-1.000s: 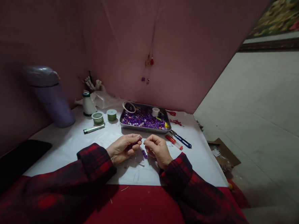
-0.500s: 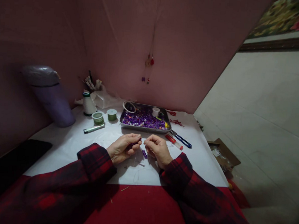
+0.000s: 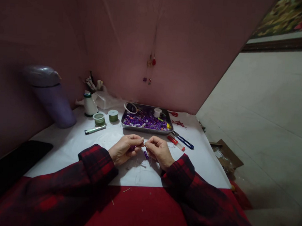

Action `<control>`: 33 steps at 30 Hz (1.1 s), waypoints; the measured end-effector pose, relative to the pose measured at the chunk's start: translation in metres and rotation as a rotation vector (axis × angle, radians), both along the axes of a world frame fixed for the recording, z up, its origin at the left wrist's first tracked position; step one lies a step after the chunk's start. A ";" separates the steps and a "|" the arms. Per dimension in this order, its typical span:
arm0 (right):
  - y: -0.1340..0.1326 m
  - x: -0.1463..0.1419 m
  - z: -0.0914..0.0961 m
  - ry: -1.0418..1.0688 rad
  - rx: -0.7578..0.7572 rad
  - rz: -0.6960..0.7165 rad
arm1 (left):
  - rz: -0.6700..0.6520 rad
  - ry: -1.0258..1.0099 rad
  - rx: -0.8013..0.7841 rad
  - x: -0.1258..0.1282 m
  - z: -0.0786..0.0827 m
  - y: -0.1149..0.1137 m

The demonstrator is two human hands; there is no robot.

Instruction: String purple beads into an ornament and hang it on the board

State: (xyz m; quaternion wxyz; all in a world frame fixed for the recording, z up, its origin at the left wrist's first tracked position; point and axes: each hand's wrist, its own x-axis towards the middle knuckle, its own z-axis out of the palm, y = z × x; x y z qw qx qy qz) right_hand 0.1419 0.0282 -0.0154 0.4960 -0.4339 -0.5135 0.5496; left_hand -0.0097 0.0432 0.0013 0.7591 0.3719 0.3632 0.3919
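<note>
My left hand is closed in a pinch around purple beads, most of them hidden by the fingers. Close by on its right, my right hand pinches thumb against forefinger; what lies between those tips is too small to make out. The fingertips of both hands nearly meet. Just below them hangs a short cluster of purple beads. Thin, pale thread curls on the white cloth under the hands, faintly visible.
Beyond the hands stands a metal tray of purple beads. Right of it lie blue thread snips and a red-capped clear case. Leftward are green thread spools, a white thread cone, a pale-green cutter and a purple bottle.
My left thumb has moved forward, covering the bead that showed at its tip. The fingertips of both hands are slightly closer. The hanging beads have shifted a little.
</note>
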 end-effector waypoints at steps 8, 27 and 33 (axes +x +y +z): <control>-0.001 0.000 0.002 -0.041 0.007 0.044 | 0.071 0.115 0.126 0.004 0.001 -0.003; 0.003 0.004 -0.001 0.019 0.031 0.105 | 0.164 0.221 0.283 0.010 0.005 -0.007; 0.006 0.006 0.001 0.086 0.116 -0.015 | 0.130 0.128 0.187 0.008 0.008 -0.007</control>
